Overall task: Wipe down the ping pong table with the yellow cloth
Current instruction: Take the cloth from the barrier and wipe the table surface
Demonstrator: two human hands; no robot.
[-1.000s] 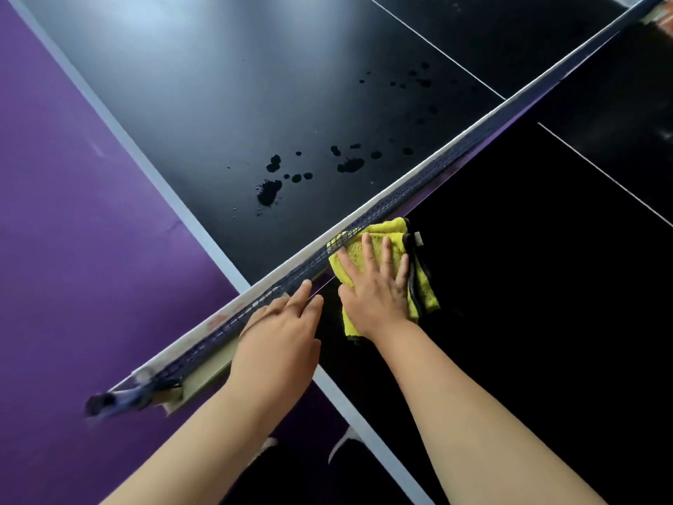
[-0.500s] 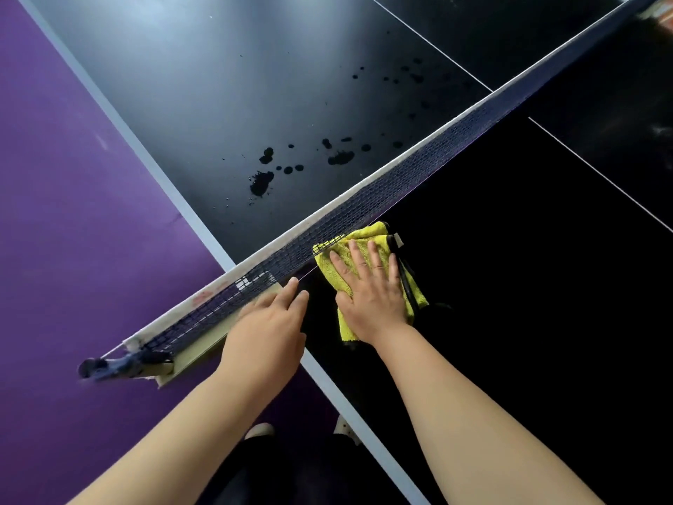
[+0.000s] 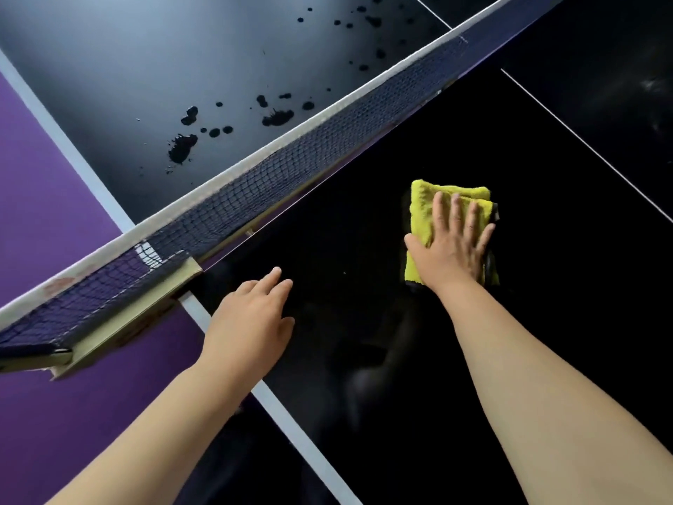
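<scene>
Dark blue net [image 3: 276, 173] stretched diagonally, white tape [image 3: 225, 173] along its top edge, pale clamp bracket [image 3: 145, 304] at its near end, black wet-looking splotches [image 3: 182, 145] scattered beyond the net, purple floor [image 3: 54, 413] at left, dim dark shape [image 3: 225, 464] low down, perhaps clothing.

Glossy black worktop [image 3: 364, 231], blue-grey sheen beyond the net, bordered by a white edge stripe [image 3: 302, 444] and split by a thin white centre line [image 3: 582, 144]; darker black wet blotches [image 3: 182, 145] in irregular scattered spots on the far half. Bright yellow terry cloth [image 3: 422, 213] with black trim [image 3: 488, 262] along its right side. Navy mesh net [image 3: 291, 169] in a fine grid pattern, topped by white tape [image 3: 225, 175] with faint reddish smudges near the end, on a pale olive-beige bracket [image 3: 127, 318], over a plain purple floor [image 3: 54, 231].
</scene>
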